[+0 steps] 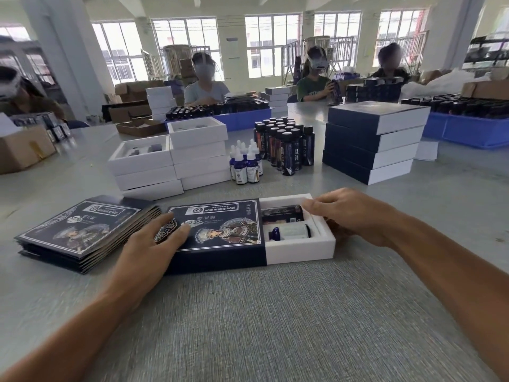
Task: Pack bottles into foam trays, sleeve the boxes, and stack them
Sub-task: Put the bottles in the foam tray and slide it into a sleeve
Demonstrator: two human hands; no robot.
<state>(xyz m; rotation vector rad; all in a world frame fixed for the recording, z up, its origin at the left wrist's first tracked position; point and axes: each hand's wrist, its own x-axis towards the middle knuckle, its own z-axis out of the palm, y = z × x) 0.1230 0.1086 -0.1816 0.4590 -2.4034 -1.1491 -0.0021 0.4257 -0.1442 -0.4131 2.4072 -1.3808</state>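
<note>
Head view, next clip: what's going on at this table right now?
A person is sleeving a box. The left hand presses flat on the dark printed sleeve, while the right hand holds the end of the white foam tray, which sticks partway out with two bottles inside. Flat sleeves lie to the left; finished boxes are stacked behind on the right.

A grey table (248,312) with a fine woven texture fills the lower frame and runs back toward the room. Along the far wall, a row of tall multi-pane windows (271,45) lets in bright daylight. The walls are pale, and a white column (63,51) rises at the upper left. White ceiling beams (176,6) cross the top of the frame. Metal racks (487,53) stand dark at the upper right.
</note>
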